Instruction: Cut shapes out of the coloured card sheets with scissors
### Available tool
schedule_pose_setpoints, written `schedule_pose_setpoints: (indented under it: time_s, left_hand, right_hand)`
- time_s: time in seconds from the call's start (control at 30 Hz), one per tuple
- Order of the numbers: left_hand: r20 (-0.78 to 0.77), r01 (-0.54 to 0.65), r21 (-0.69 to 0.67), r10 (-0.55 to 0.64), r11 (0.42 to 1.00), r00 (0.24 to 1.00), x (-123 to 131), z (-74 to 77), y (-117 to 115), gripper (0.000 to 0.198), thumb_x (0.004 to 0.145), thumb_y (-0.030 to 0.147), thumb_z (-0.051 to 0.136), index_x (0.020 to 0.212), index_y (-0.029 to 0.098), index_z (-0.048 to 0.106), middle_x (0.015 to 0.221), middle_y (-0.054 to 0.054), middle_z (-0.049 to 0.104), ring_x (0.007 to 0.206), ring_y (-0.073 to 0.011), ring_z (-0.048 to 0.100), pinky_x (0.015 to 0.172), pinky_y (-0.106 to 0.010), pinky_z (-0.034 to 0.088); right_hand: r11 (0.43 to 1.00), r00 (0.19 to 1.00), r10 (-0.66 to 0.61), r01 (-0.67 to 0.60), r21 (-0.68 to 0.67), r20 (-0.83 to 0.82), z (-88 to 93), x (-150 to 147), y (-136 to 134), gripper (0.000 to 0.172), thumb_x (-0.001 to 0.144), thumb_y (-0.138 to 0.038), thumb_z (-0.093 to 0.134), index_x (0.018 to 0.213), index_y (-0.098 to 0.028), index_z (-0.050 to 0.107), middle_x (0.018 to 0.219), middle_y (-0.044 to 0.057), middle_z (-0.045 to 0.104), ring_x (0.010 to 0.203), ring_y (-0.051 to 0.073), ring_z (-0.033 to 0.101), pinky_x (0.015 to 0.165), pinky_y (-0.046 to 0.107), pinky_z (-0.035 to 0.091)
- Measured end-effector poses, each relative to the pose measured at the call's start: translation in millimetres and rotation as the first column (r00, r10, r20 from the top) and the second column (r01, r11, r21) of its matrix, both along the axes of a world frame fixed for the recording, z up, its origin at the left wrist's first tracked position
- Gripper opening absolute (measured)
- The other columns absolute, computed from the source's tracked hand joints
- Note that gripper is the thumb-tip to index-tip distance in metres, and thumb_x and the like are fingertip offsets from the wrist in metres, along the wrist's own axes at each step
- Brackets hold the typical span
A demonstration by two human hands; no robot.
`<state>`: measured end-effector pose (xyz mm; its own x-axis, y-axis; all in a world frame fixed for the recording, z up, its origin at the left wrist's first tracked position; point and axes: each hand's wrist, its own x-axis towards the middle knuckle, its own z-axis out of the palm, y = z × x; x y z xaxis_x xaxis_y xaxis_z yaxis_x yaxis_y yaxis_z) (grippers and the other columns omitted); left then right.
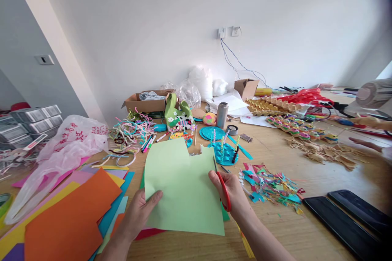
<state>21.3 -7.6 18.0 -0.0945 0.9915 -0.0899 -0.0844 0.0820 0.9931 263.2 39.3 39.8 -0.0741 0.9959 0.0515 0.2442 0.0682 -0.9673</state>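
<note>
A light green sheet of paper (183, 195) with a notch cut from its top edge is held up over the table. My left hand (139, 212) pinches its lower left edge, thumb on top. In my right hand (231, 191) is a pair of scissors (226, 195) with red handles, and its thumb rests near the sheet's right edge. The scissor blades point up beside the sheet's upper right corner. More coloured sheets partly show beneath the green one. Just beyond it stands a blue painted egg-carton piece (225, 153) with twisted pipe cleaners upright in it.
Coloured paper (70, 212) lies piled at left beside a plastic bag (70, 138). Paper scraps (272, 185) and two phones (339, 224) are at right. Pipe cleaners (131, 130), a steel flask (222, 115) and painted egg cartons (300, 128) stand farther back. Another person's hand (367, 144) reaches in at right.
</note>
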Motion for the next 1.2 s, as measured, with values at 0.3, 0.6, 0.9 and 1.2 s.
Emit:
schedule_pose_setpoints:
  time_s: [0.3,0.6,0.9,1.2]
  left_hand:
    - [0.014,0.002,-0.029,-0.002,1.0,1.0,-0.1,-1.4,0.2,0.056,0.065,0.057,0.075,0.105,0.017,0.072,0.108,-0.012,0.075,0.108,-0.0361,0.066,0.083,-0.041,0.057]
    - [0.04,-0.005,-0.033,0.006,0.999,0.999,-1.7,-1.9,0.4,0.055,0.066,0.053,0.076,0.106,0.016,0.072,0.109,-0.013,0.075,0.11,-0.0356,0.065,0.09,-0.043,0.054]
    - [0.009,-0.004,-0.014,0.004,1.0,1.0,-1.0,-6.3,0.9,0.05,0.066,0.055,0.075,0.102,0.02,0.072,0.109,-0.01,0.075,0.112,-0.0342,0.064,0.088,-0.04,0.055]
    - [0.004,0.011,-0.044,-0.011,0.999,1.0,-1.5,-8.4,0.6,0.052,0.065,0.057,0.075,0.102,0.02,0.072,0.109,-0.01,0.075,0.108,-0.0353,0.066,0.08,-0.04,0.057]
  right_hand:
    - [0.997,1.0,-0.013,0.013,-0.071,-0.004,5.0,-0.8,-1.0,0.058,0.068,-0.068,0.061,0.05,-0.024,0.028,0.047,-0.007,0.022,0.045,0.008,0.018,0.042,0.023,0.014]
    - [0.992,0.998,-0.028,0.021,-0.124,-0.055,1.2,-1.9,-2.5,0.054,0.068,-0.066,0.061,0.051,-0.024,0.033,0.044,-0.005,0.029,0.041,0.008,0.024,0.039,0.023,0.018]
    - [0.999,1.0,-0.021,0.02,-0.04,-0.022,4.7,0.1,-1.3,0.057,0.069,-0.066,0.062,0.049,-0.024,0.03,0.045,-0.006,0.024,0.044,0.008,0.019,0.041,0.023,0.015]
    - [0.999,0.999,-0.038,0.039,-0.036,0.006,0.8,1.2,-0.2,0.058,0.069,-0.071,0.058,0.051,-0.023,0.029,0.048,-0.006,0.022,0.046,0.007,0.018,0.042,0.023,0.014]
